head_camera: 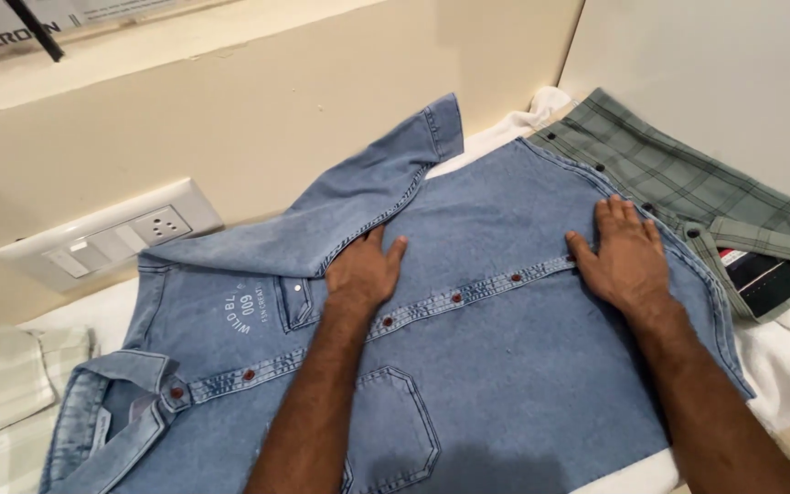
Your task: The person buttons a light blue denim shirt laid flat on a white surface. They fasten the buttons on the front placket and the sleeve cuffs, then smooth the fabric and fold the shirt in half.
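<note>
Both hands are lying flat with fingers spread, gripping nothing. The left hand (pixel 363 270) is pressing the denim shirt (pixel 468 366) beside its folded-over sleeve (pixel 340 215); the right hand (pixel 626 256) is pressing near the hem end of the button placket. The shirt is lying buttoned, front up, over a white towel (pixel 784 361), beside a green checked shirt (pixel 688 183).

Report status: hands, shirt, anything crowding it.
Left hand flat on denim shirt, beside the folded-over sleeve. Right hand flat near the hem end, fingers together. Green plaid shirt lies alongside, touching the denim's edge.
</note>
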